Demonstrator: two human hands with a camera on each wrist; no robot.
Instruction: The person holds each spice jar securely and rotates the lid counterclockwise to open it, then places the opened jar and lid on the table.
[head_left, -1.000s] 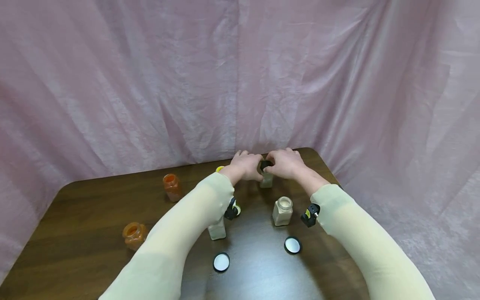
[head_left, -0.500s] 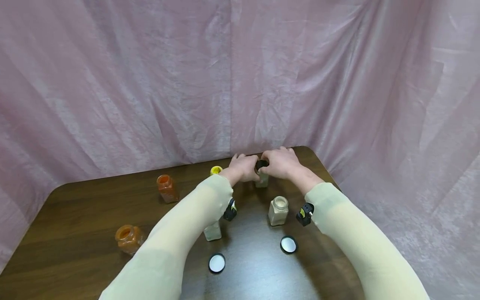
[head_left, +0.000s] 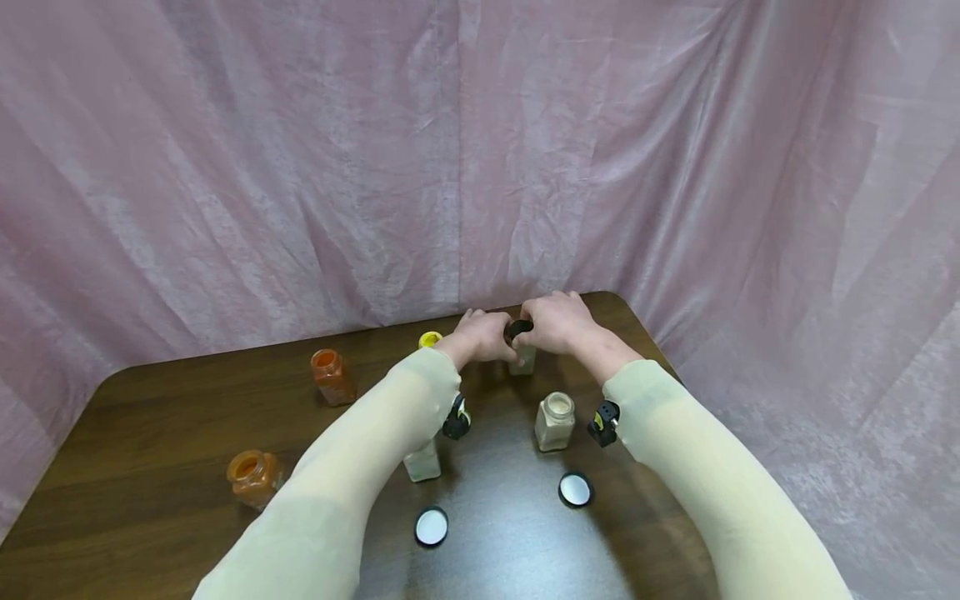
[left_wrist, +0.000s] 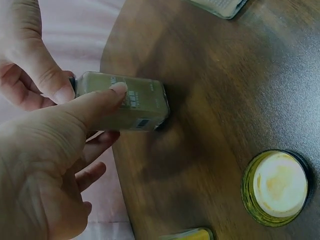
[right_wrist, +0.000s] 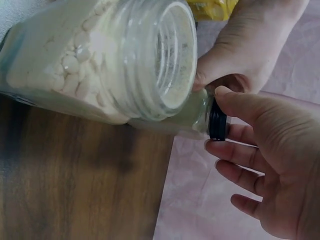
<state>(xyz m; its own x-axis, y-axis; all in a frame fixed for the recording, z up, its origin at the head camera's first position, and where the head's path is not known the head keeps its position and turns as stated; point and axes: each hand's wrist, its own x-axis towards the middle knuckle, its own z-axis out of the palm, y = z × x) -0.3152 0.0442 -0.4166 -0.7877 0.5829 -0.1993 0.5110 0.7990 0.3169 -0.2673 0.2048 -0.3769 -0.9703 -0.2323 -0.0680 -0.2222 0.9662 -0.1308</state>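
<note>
A square glass spice jar (left_wrist: 142,102) of greenish-tan powder, with a printed label, stands near the table's far edge. My left hand (head_left: 483,335) grips its body, the thumb lying along the label in the left wrist view. At the jar's neck is a black screw lid (right_wrist: 218,120), which my right hand (head_left: 558,321) pinches between thumb and fingers. Whether the lid is tight or loose cannot be told. Nearer than this jar is an uncapped jar of pale powder (head_left: 555,427), whose bare threaded neck fills much of the right wrist view.
Upturned black lids with white liners (head_left: 576,489) lie toward the front. A yellow-stained lid (left_wrist: 277,187) lies beneath my left wrist. Orange-red open jars (head_left: 332,379) stand left, a yellow jar (head_left: 431,340) at the back. My left forearm partly covers another jar (head_left: 423,463). Pink curtain (head_left: 375,167) hangs behind.
The head view has shifted slightly, so everything sits a little further left in it. Both hands stay at the same jar and lid; my right hand has turned slightly.
</note>
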